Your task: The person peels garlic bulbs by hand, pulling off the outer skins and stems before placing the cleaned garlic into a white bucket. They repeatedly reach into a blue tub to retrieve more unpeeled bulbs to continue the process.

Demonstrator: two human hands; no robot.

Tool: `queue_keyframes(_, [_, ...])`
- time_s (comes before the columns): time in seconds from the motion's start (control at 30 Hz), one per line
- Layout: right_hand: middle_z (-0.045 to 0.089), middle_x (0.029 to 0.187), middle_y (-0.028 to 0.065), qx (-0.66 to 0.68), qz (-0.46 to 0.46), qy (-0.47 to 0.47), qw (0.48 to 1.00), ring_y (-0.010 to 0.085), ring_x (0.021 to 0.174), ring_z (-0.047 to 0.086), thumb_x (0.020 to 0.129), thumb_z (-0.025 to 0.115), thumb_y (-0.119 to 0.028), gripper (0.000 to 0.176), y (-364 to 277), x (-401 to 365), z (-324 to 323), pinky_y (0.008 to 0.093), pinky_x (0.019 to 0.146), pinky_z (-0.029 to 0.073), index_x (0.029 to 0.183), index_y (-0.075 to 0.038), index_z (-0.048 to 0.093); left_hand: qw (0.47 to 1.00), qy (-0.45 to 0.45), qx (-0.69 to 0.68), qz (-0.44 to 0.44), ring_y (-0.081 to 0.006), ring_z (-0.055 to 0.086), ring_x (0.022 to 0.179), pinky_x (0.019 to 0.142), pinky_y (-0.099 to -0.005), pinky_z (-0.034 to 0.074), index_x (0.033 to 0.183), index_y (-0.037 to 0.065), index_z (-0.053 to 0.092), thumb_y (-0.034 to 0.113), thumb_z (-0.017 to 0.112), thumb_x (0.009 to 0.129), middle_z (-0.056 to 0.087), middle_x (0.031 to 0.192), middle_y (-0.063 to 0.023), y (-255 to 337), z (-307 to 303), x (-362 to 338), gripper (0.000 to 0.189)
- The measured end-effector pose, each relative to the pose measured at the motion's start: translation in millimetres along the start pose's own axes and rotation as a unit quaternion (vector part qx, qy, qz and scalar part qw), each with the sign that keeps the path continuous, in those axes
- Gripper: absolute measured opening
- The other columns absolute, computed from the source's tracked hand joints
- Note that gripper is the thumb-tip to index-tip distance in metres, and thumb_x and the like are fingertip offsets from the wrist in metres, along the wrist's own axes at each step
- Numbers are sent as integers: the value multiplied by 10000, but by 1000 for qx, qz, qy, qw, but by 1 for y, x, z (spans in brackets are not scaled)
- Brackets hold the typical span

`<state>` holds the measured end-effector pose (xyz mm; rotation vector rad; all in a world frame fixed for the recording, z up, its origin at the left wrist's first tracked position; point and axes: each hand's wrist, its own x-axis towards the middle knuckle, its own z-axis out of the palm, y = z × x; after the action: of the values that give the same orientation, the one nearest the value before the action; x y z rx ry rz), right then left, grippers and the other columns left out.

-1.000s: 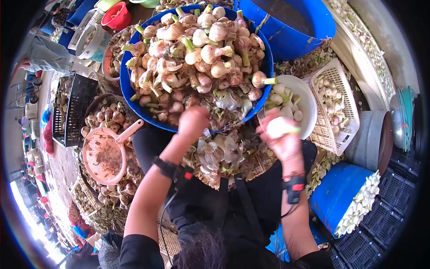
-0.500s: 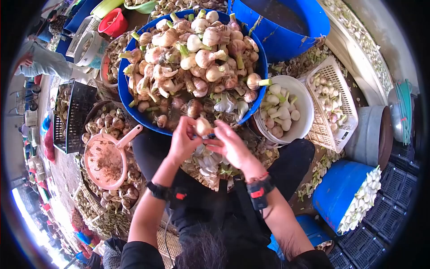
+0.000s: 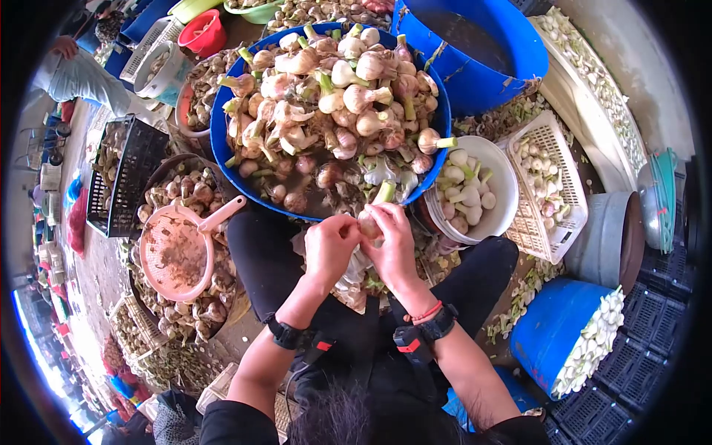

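Observation:
A garlic bulb (image 3: 370,226) with a thick green stem pointing up and away is gripped by my right hand (image 3: 393,245), just in front of the big blue tub. My left hand (image 3: 330,248) is closed, its thumb and fingertips pinched against the bulb's left side; what they pinch is hidden. The blue tub (image 3: 219,148) is heaped with unpeeled garlic bulbs (image 3: 348,96), some sitting in murky water. Pale peeled-off skins (image 3: 354,276) lie between my knees, below my hands.
Right of the tub stand a white bucket (image 3: 504,196) and a cream basket (image 3: 571,185), both holding cleaned garlic. A tipped blue barrel (image 3: 541,322) full of white bulbs lies farther right. On the left, a pink strainer (image 3: 209,256) rests on more garlic beside a black crate (image 3: 137,174).
The bulb has turned so its green stem points up and away, held in my right hand. My left hand has moved down and right, its fingers now curled. The view has shifted slightly.

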<state>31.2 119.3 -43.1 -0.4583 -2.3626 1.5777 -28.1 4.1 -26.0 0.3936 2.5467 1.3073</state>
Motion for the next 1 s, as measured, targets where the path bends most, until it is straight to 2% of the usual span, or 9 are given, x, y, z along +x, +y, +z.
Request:
queue_keyframes(0.1, [512, 1098, 104, -71, -63, -1, 996, 291, 979, 529, 637, 717, 8, 520, -4, 1, -9, 359, 847, 458, 1132, -40, 568, 954, -60, -237, -171, -88, 604, 614, 583, -240, 503, 814, -30, 665, 42, 560, 789, 647, 695, -55, -10, 2, 8, 130])
queue_keyframes(0.2, [517, 1094, 100, 28, -27, -22, 999, 300, 961, 525, 619, 717, 0, 526, -3, 1, -11, 370, 839, 453, 1122, -47, 569, 930, -76, -321, -161, -116, 625, 646, 603, -244, 503, 833, -34, 659, 55, 582, 808, 661, 727, -73, -12, -2, 10, 121])
queue_keyframes(0.4, [522, 1085, 97, -114, -53, -5, 992, 301, 935, 514, 600, 715, -9, 551, -4, -4, -11, 387, 824, 446, 1129, -56, 567, 999, -35, -1, 32, -201, 640, 647, 608, -309, 493, 854, 8, 659, 107, 632, 790, 647, 777, -148, 5, 0, 2, 121])
queue_keyframes(0.5, [527, 1083, 107, -117, -51, -16, 992, 319, 951, 516, 602, 697, -7, 519, -3, -5, -16, 395, 844, 441, 1104, -41, 570, 999, -39, -11, 1, -198, 621, 593, 584, -296, 483, 824, 7, 655, 103, 629, 765, 632, 685, -139, 2, 4, 5, 116])
queue_keyframes(0.6, [542, 1104, 94, 2, -15, -88, 996, 274, 1000, 539, 644, 670, -15, 498, -3, -7, -30, 360, 882, 441, 1124, -33, 540, 987, -69, -107, -95, -166, 582, 537, 564, -286, 470, 790, 10, 647, 98, 616, 739, 607, 615, -114, -35, 15, 14, 106])
queue_keyframes(0.67, [529, 1147, 81, 407, 142, -144, 891, 182, 1054, 537, 663, 618, -3, 550, 5, -11, -37, 284, 893, 444, 1193, -24, 473, 997, -31, -9, -67, -164, 584, 538, 561, -294, 470, 769, 35, 648, 85, 608, 723, 603, 617, -103, -53, 5, 23, 79])
queue_keyframes(0.83, [520, 1207, 98, 505, 193, -142, 829, 149, 1008, 561, 786, 585, -260, 513, 14, -9, -63, 265, 773, 496, 1230, -65, 416, 972, -11, 230, -56, -280, 610, 649, 628, -355, 499, 817, 56, 654, 57, 626, 722, 624, 726, -121, -79, -36, 48, 99])
queue_keyframes(0.9, [522, 1193, 85, 466, 210, -137, 848, 142, 1006, 558, 784, 595, -270, 521, 20, -9, -58, 264, 779, 493, 1227, -63, 417, 971, 37, 134, 193, -287, 608, 714, 647, -345, 502, 888, 42, 649, 46, 654, 717, 628, 885, -127, -40, -34, 34, 171])
queue_keyframes(1.0, [535, 1104, 48, 400, 175, -142, 888, 125, 1009, 542, 766, 638, -333, 573, 16, -8, -43, 279, 825, 482, 1217, -47, 429, 994, -96, -42, 12, -195, 611, 738, 644, -268, 479, 958, 20, 662, 36, 665, 762, 636, 856, -109, 24, -19, -2, 197])
